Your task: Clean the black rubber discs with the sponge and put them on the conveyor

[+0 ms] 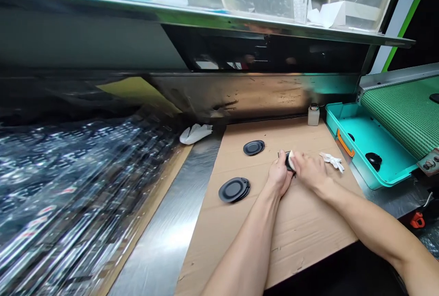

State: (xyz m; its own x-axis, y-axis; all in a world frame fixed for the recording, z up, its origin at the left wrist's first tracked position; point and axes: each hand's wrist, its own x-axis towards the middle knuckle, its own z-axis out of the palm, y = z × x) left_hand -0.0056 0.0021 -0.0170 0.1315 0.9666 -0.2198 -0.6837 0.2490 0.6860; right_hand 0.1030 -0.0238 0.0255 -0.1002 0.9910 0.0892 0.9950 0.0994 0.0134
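Note:
Above the cardboard sheet (pixel 247 236), my left hand (pixel 279 175) is closed around a small black part (pixel 289 162). My right hand (pixel 308 169) is closed on a white cloth (pixel 291 161) and presses it against that part; its fingers are slightly blurred. Left of my hands lie two small groups of flat black oval parts, one farther back (pixel 253 148) and one nearer (pixel 233 190). A crumpled white cloth strip (pixel 332 161) rests on the cardboard just right of my right hand.
A small bottle (pixel 313 116) stands at the cardboard's back edge. At right sit a teal bin (pixel 389 138) with black parts inside and a green mesh conveyor (pixel 408 104). Plastic-wrapped goods (pixel 68 195) fill the left. A metal ledge (pixel 240 19) overhangs the back.

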